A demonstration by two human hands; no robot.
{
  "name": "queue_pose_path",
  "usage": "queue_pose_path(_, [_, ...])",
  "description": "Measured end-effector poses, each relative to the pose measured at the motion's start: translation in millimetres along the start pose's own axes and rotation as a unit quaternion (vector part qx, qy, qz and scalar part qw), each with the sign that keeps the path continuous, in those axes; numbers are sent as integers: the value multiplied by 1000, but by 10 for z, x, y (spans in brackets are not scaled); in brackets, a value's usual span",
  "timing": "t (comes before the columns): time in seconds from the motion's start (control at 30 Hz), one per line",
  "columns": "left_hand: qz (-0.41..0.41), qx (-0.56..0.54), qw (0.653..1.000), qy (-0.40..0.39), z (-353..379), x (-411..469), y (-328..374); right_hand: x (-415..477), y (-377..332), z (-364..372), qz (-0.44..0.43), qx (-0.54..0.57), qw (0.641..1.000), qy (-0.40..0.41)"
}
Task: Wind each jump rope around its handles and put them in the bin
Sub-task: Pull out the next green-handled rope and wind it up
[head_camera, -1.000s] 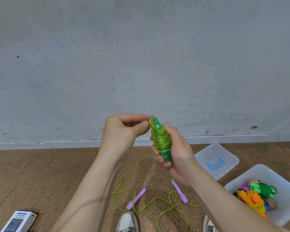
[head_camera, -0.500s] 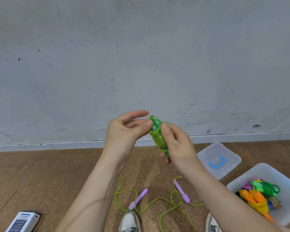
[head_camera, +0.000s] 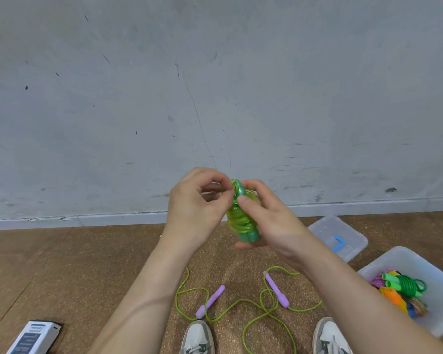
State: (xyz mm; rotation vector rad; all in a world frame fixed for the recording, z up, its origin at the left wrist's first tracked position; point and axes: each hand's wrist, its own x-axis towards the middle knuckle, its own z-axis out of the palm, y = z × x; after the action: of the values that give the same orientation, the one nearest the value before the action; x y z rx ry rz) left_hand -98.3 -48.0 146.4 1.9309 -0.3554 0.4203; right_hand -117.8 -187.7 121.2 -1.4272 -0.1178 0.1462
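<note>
A green jump rope (head_camera: 241, 221) is wound in coils around its green handles and held upright at chest height. My right hand (head_camera: 269, 221) grips the bundle, thumb pressed on its upper part. My left hand (head_camera: 197, 205) pinches the rope's end at the top of the bundle. On the floor lies a loose jump rope with purple handles (head_camera: 276, 290) and a yellow-green cord. The clear bin (head_camera: 404, 261) at the lower right holds several wound ropes, green, orange and pink.
The bin's clear lid (head_camera: 343, 236) with a blue latch lies on the floor behind the bin. A small white and black box (head_camera: 33, 337) sits at the lower left. My two shoes show at the bottom edge. A grey wall stands ahead.
My left fingers have curled in from straight to pinch the rope end at the bundle's top. My right hand shifted its hold, thumb now on the upper coils.
</note>
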Motion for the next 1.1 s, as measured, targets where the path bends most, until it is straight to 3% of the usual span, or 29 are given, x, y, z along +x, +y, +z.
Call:
queue_pose_path(0.23, [39,177,982,48,42,24,-65,89,166,-7,-95,-146,982,66])
queue_pose_path(0.4, [-36,140,989,-13,60,60,-97,111,245,4,-108,-213,966,97])
queue_pose_path(0.47, [-36,145,989,-19,44,62,-103,91,231,29,-93,-197,971,94])
queue_pose_path(0.6, [82,150,985,-26,42,32,-88,78,161,97,0,-41,997,72])
queue_pose_path(0.7, [153,180,972,-11,70,-21,-88,84,87,58,68,59,995,41])
queue_pose_path(0.8, [166,180,969,21,72,-23,-112,95,67,-45,124,152,980,-36])
queue_pose_path(0.97, [205,164,965,-11,52,-24,-119,95,100,-108,143,110,980,-78])
queue_pose_path(1.03, [200,158,967,-10,86,-32,-116,77,45,-62,100,82,991,-19])
queue_pose_path(1.1, [174,183,967,-20,127,-31,-123,67,4,-26,44,-31,997,58])
